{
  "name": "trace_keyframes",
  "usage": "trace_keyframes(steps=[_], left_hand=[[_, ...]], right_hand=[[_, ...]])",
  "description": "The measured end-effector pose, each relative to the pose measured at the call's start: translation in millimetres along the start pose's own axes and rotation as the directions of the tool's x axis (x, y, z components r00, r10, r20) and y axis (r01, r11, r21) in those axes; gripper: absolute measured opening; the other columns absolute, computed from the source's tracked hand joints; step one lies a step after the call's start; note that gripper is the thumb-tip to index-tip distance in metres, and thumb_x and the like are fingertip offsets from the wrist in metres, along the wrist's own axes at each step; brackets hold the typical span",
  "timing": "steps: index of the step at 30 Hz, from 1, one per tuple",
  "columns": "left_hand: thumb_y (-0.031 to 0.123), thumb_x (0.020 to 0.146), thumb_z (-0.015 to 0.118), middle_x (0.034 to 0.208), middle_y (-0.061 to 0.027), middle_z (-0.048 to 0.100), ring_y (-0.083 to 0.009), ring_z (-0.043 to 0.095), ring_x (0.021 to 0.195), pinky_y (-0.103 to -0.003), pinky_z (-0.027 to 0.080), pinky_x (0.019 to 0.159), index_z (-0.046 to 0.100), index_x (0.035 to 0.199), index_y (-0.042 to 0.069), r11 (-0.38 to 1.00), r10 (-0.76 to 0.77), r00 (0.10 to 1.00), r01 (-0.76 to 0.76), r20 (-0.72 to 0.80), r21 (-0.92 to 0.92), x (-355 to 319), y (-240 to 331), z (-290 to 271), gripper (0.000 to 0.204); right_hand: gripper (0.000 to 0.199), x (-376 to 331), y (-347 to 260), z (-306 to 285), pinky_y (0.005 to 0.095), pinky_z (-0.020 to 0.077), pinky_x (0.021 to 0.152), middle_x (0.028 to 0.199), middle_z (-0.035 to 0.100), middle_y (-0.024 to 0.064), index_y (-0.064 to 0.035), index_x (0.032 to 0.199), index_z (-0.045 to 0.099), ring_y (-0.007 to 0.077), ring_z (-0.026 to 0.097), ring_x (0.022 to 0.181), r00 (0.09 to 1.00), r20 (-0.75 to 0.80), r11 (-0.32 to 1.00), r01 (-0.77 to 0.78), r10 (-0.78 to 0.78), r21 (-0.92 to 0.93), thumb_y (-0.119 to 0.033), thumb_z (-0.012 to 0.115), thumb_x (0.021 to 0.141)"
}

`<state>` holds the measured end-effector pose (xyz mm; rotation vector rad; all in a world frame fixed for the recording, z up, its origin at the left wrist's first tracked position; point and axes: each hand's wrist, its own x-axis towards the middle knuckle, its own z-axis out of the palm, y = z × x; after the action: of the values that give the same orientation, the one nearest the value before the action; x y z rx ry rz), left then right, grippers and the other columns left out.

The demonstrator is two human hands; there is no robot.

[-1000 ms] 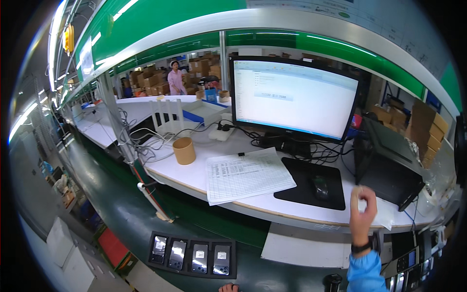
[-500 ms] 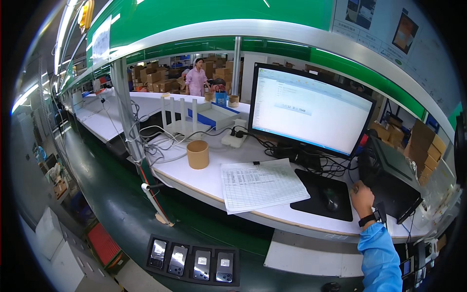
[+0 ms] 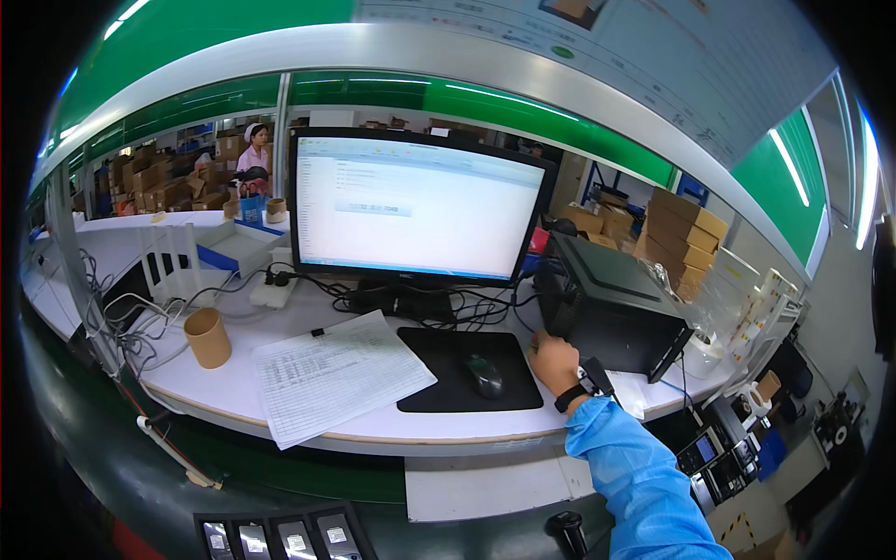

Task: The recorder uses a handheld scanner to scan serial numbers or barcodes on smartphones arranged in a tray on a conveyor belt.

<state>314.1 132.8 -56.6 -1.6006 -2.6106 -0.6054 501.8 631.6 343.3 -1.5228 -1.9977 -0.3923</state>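
My right hand (image 3: 554,364), in a blue sleeve with a black strap at the wrist, rests on the white desk just right of the black mouse pad (image 3: 434,378). Its fingers are curled in beside the front of a black box-shaped machine (image 3: 611,331); whatever they hold, if anything, is hidden. A black mouse (image 3: 484,377) lies on the pad, apart from the hand. Clipped printed sheets (image 3: 327,383) lie left of the pad, partly over its edge. Behind them stands a lit monitor (image 3: 415,210). My left hand is out of view.
A cardboard-coloured cup (image 3: 207,338) stands at the left by a white router (image 3: 173,280) and tangled cables. Below the desk, a dark tray (image 3: 359,523) holds several phones, with a black handheld device (image 3: 566,534) nearby. A person in pink (image 3: 254,154) is beyond the desk.
The view has swung to the right, so the desk things sit further left in it. My right hand stays beside the black machine, its fingers still curled.
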Motion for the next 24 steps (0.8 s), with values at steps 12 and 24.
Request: trace_keyframes(steps=[12, 24], left_hand=[[0.039, 0.082, 0.064, 0.104, -0.0189, 0.059, -0.0387, 0.056, 0.098, -0.052, 0.042, 0.088, 0.063, 0.11, 0.006, 0.999, -0.006, 1.0, 0.007, -0.017, 0.054, -6.3, 2.5, -9.5, 0.043], [0.018, 0.08, 0.068, 0.117, -0.024, 0.058, -0.0431, 0.052, 0.11, -0.053, 0.039, 0.097, 0.061, 0.103, 0.002, 0.969, 0.077, 0.996, -0.087, -0.05, -0.23, 15.1, 6.0, -49.6, 0.029]], right_hand=[[0.011, -134.9, -19.8, -100.1, 0.0327, 0.0466, 0.054, 0.074, 0.065, 0.0117, -0.0056, 0.093, 0.068, 0.023, 0.057, 0.053, 0.977, -0.126, 0.856, -0.084, 0.171, 0.51, -0.015, 0.07, 0.087], [0.017, -528.3, -33.0, 16.8, 0.0345, 0.0531, 0.066, 0.086, 0.069, 0.0128, -0.0048, 0.103, 0.07, 0.025, 0.067, 0.071, 0.749, 0.595, 0.559, -0.638, 0.29, 0.53, -0.017, 0.067, 0.091]])
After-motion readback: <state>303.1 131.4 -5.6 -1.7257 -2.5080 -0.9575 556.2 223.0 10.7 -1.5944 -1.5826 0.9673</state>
